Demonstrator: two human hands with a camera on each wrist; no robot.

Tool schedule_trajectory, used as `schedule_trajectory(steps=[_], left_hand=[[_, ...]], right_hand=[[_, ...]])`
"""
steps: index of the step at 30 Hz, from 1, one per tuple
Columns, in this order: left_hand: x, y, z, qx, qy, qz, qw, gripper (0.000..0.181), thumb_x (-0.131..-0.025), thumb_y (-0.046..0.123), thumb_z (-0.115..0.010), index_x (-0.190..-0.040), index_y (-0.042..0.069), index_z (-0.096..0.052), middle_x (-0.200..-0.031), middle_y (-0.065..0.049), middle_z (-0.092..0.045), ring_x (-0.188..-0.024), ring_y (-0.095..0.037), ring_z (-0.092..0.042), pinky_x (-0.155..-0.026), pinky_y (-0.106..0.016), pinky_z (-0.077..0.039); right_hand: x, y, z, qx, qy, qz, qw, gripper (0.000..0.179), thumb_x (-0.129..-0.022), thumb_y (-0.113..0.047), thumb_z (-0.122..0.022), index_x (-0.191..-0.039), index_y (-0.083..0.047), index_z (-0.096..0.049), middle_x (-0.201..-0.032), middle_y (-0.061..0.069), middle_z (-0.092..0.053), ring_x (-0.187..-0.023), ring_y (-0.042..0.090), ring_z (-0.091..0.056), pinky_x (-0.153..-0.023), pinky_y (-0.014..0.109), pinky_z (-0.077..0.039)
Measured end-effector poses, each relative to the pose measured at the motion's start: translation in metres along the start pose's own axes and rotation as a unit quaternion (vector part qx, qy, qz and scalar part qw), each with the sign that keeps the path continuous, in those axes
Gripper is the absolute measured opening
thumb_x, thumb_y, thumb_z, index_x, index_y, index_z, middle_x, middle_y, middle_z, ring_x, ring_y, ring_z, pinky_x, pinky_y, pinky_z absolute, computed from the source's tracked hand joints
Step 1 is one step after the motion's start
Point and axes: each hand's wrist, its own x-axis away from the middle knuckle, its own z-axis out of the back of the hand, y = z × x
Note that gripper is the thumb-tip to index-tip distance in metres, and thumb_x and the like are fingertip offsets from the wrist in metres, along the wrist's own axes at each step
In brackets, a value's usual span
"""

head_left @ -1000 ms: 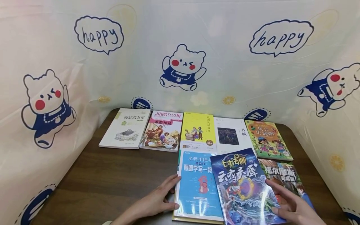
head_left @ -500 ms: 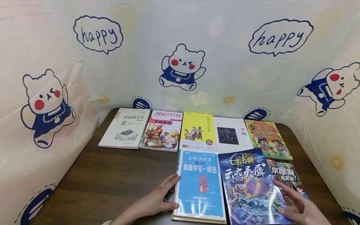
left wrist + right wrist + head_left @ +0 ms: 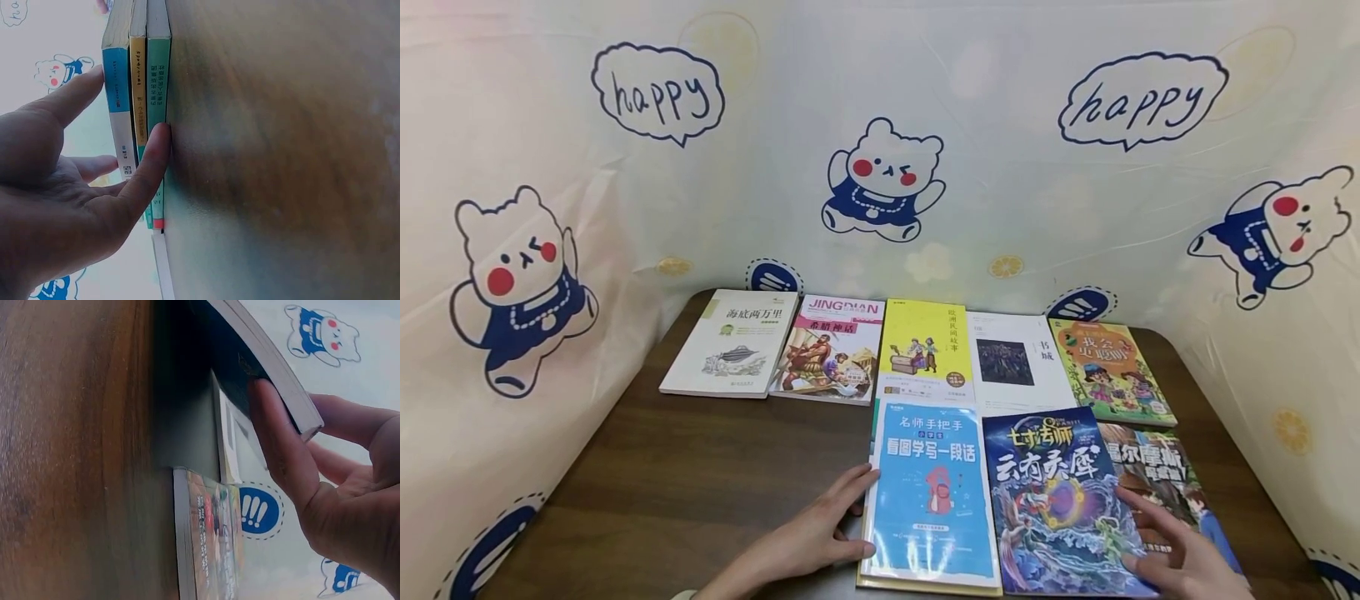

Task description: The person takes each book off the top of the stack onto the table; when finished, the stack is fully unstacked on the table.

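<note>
My left hand (image 3: 815, 527) rests its fingertips against the left side of a stack topped by a light-blue book (image 3: 936, 492). In the left wrist view, that hand (image 3: 94, 181) touches the spines of the stack, where a yellow book (image 3: 138, 94) and a green book (image 3: 159, 94) lie under the blue one. My right hand (image 3: 1180, 550) pinches the right edge of a dark-blue illustrated book (image 3: 1060, 508), just right of the stack. The right wrist view shows this book raised off the table, between the fingers of my hand (image 3: 337, 481).
Partly beneath the dark-blue book lies a detective-style book (image 3: 1157, 471). Along the back are a white ship book (image 3: 733, 342), a pink-titled book (image 3: 831, 350), a yellow book (image 3: 927, 346), a white book (image 3: 1030, 358) and an orange-green book (image 3: 1112, 371). A printed curtain (image 3: 760, 200) surrounds the brown table (image 3: 700, 475).
My right hand first moved the dark-blue book rightward off the light-blue cover and straightened it, then drew it slightly back left. My left hand has stayed against the stack.
</note>
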Motion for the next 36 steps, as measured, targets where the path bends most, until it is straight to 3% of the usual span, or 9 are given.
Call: schedule_trajectory(steps=[5, 12, 15, 17, 19, 24, 26, 32, 36], left_hand=[[0.0, 0.0, 0.0, 0.0, 0.0, -0.001, 1.0, 0.081, -0.089, 0.037, -0.069, -0.153, 0.014, -0.025, -0.156, -0.017, -0.018, -0.11, -0.023, -0.051, -0.073, -0.023, -0.049], [0.0, -0.001, 0.0, -0.004, -0.001, 0.002, 1.0, 0.082, -0.089, 0.038, -0.069, -0.153, 0.014, -0.025, -0.156, -0.016, -0.018, -0.11, -0.022, -0.051, -0.073, -0.023, -0.049], [0.0, -0.001, 0.0, -0.004, -0.003, 0.007, 1.0, 0.081, -0.089, 0.039, -0.068, -0.153, 0.014, -0.025, -0.156, -0.016, -0.017, -0.111, -0.021, -0.05, -0.074, -0.023, -0.049], [0.0, -0.001, 0.0, -0.005, -0.004, 0.01, 0.9999, 0.081, -0.089, 0.039, -0.068, -0.153, 0.014, -0.025, -0.156, -0.016, -0.017, -0.111, -0.021, -0.05, -0.074, -0.023, -0.049], [0.0, -0.001, 0.0, -0.005, -0.003, 0.01, 0.9999, 0.082, -0.089, 0.039, -0.068, -0.153, 0.014, -0.025, -0.156, -0.016, -0.017, -0.111, -0.021, -0.05, -0.074, -0.023, -0.049], [0.0, 0.0, 0.0, -0.007, 0.0, 0.005, 1.0, 0.082, -0.089, 0.038, -0.069, -0.153, 0.013, -0.025, -0.156, -0.016, -0.018, -0.111, -0.022, -0.05, -0.074, -0.023, -0.049], [0.0, 0.001, 0.0, -0.007, 0.001, 0.005, 1.0, 0.081, -0.089, 0.037, -0.069, -0.153, 0.014, -0.025, -0.156, -0.016, -0.018, -0.11, -0.023, -0.05, -0.073, -0.023, -0.049], [0.0, 0.001, 0.001, -0.005, -0.004, 0.015, 0.9999, 0.081, -0.089, 0.039, -0.068, -0.153, 0.016, -0.025, -0.156, -0.015, -0.017, -0.111, -0.022, -0.05, -0.073, -0.023, -0.049], [-0.001, 0.001, 0.001, -0.007, -0.003, 0.012, 0.9999, 0.081, -0.089, 0.038, -0.068, -0.153, 0.015, -0.025, -0.156, -0.015, -0.017, -0.11, -0.022, -0.05, -0.073, -0.023, -0.049]], right_hand=[[-0.005, -0.003, -0.005, 0.045, -0.011, 0.031, 0.9984, 0.087, -0.085, -0.023, -0.073, -0.15, 0.002, -0.02, -0.121, 0.027, -0.052, -0.1, 0.031, -0.059, -0.073, 0.039, -0.053], [-0.012, -0.008, -0.011, 0.093, -0.01, 0.062, 0.9936, 0.081, -0.081, -0.008, -0.075, -0.145, 0.008, -0.029, -0.124, 0.031, -0.049, -0.102, 0.033, -0.055, -0.073, 0.038, -0.054], [-0.013, -0.009, -0.016, 0.134, 0.009, 0.055, 0.9893, 0.079, -0.08, -0.008, -0.076, -0.144, 0.007, -0.033, -0.115, 0.023, -0.058, -0.08, 0.025, -0.059, -0.061, 0.033, -0.05], [-0.015, -0.01, -0.019, 0.168, 0.027, 0.053, 0.9839, 0.078, -0.079, -0.01, -0.077, -0.143, 0.005, -0.036, -0.113, 0.022, -0.06, -0.066, 0.022, -0.057, -0.055, 0.032, -0.046], [-0.017, -0.01, -0.021, 0.194, 0.034, 0.048, 0.9792, 0.077, -0.078, -0.013, -0.079, -0.142, 0.003, -0.039, -0.114, 0.024, -0.06, -0.066, 0.023, -0.059, -0.057, 0.035, -0.048], [-0.025, -0.012, -0.026, 0.249, 0.041, 0.026, 0.9673, 0.077, -0.075, -0.022, -0.081, -0.138, 0.003, -0.045, -0.125, 0.028, -0.055, -0.104, 0.04, -0.059, -0.079, 0.053, -0.05], [-0.027, -0.012, -0.028, 0.267, 0.039, 0.024, 0.9627, 0.076, -0.075, -0.022, -0.082, -0.137, 0.004, -0.046, -0.123, 0.028, -0.056, -0.105, 0.043, -0.058, -0.08, 0.055, -0.049], [-0.022, -0.019, -0.037, 0.332, 0.063, 0.018, 0.9409, 0.073, -0.074, -0.023, -0.082, -0.133, 0.004, -0.05, -0.116, 0.027, -0.06, -0.102, 0.047, -0.057, -0.078, 0.055, -0.048], [-0.02, -0.02, -0.04, 0.366, 0.084, 0.011, 0.9268, 0.071, -0.073, -0.027, -0.083, -0.131, 0.001, -0.053, -0.104, 0.022, -0.06, -0.088, 0.037, -0.061, -0.069, 0.051, -0.05]])
